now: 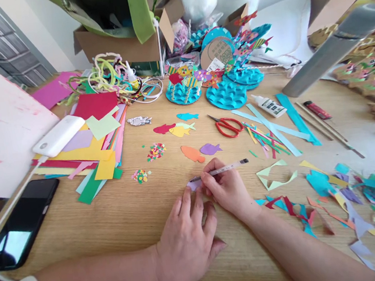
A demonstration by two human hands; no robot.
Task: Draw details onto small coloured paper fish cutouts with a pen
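Observation:
My right hand (226,188) grips a slim pen (227,168), its tip at the upper edge of a small lavender paper piece (194,185). Fingers stretched out, my left hand (189,237) lies flat with its fingertips on that piece; they hide its lower part. Just beyond are an orange paper fish (192,153) and a purple paper fish (210,148). Farther off lie a yellow fish (180,131), a dark pink fish (164,129), a blue fish (187,116) and a drawn white fish (140,121). Red-handled scissors (227,126) rest beyond my right hand.
Coloured paper sheets (95,107), a white power bank (58,136) and a phone (24,224) are at left. Confetti piles (156,151) lie mid-table. A glue bottle (270,105), grey flask (328,53) and paper scraps (319,181) are at right; blue egg-tray bases (226,95) stand behind.

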